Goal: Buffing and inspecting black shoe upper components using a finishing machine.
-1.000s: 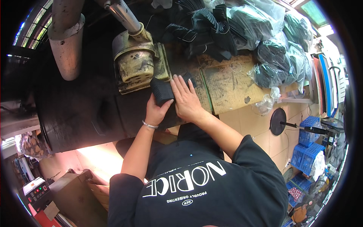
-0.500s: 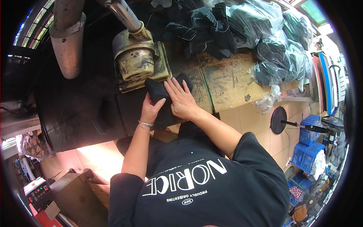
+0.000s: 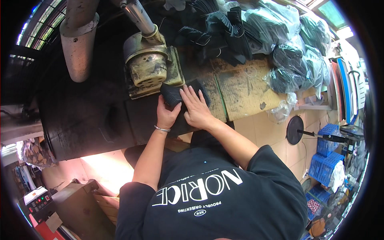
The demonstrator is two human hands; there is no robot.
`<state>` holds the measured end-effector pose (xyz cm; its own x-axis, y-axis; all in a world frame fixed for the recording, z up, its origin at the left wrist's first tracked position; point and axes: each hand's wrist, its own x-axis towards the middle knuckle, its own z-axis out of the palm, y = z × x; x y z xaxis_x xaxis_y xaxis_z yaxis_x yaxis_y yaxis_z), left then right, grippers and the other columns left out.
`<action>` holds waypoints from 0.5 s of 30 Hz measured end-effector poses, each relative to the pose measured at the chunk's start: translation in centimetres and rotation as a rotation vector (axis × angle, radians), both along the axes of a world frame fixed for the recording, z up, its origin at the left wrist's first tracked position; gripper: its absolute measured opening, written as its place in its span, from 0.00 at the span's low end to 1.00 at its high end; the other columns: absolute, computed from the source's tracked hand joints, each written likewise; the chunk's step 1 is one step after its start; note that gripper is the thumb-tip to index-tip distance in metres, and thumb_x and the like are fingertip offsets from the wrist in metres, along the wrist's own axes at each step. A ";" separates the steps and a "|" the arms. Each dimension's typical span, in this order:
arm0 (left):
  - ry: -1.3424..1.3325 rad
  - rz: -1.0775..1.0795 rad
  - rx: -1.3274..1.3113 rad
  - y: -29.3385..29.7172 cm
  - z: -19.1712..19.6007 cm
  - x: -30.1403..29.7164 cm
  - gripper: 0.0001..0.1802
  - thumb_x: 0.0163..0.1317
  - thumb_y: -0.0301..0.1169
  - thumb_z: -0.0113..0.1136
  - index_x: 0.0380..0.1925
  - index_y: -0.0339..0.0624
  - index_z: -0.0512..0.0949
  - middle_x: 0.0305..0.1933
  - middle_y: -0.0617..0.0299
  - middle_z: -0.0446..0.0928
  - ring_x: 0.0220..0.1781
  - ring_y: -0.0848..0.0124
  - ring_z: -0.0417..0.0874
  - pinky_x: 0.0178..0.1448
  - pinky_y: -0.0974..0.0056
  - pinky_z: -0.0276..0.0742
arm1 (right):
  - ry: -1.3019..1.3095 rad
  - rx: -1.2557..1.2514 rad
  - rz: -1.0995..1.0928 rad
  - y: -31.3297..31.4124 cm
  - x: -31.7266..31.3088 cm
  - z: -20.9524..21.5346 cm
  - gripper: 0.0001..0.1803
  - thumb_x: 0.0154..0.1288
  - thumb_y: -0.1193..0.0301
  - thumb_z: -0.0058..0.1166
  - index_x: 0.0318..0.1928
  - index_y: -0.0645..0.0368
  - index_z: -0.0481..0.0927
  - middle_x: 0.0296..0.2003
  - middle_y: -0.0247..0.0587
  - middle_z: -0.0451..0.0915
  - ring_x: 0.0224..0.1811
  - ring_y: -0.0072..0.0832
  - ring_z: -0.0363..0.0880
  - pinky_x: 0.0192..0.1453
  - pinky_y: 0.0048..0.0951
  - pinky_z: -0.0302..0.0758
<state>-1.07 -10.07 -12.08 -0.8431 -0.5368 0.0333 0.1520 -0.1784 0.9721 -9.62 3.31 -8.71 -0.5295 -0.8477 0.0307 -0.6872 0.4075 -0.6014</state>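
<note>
One black stack (image 3: pixel 171 95), left hand (image 3: pixel 167 116) gripping

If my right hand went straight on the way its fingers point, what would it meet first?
Past the black, ridged, folded bundle it touches, your right hand would probably meet the stained, cream-coloured, flat-edged machine base first, though depth and height are hard to judge.

This looks like a workshop, given the grimy cream-coloured machine (image 3: pixel 149 66) at the blackened surface (image 3: pixel 82 128), bulging clear plastic bags (image 3: pixel 289 52) and slatted blue plastic crates (image 3: pixel 323 166).
</note>
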 end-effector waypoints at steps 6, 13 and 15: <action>-0.053 -0.003 -0.061 0.9 2.0 2.6 0.29 0.56 0.17 0.62 0.56 0.35 0.62 0.52 0.57 0.72 0.54 0.70 0.77 0.58 0.66 0.74 | -0.152 -0.123 0.080 2.9 0.7 1.0 0.42 0.55 0.74 0.45 0.73 0.62 0.50 0.73 0.58 0.48 0.77 0.50 0.41 0.77 0.51 0.40; -0.074 0.288 -0.220 -3.5 6.4 11.0 0.27 0.55 0.15 0.63 0.54 0.30 0.65 0.51 0.55 0.74 0.52 0.69 0.78 0.57 0.66 0.75 | -0.309 -0.303 0.118 2.0 1.0 1.6 0.39 0.57 0.76 0.51 0.71 0.61 0.55 0.72 0.55 0.53 0.76 0.49 0.46 0.77 0.41 0.49; -0.088 0.386 -0.277 -5.9 8.5 14.2 0.26 0.56 0.15 0.63 0.54 0.30 0.65 0.51 0.55 0.75 0.52 0.69 0.78 0.57 0.66 0.75 | -0.330 -0.319 0.199 0.6 2.0 1.7 0.39 0.57 0.76 0.51 0.71 0.61 0.57 0.72 0.54 0.54 0.76 0.49 0.47 0.77 0.41 0.50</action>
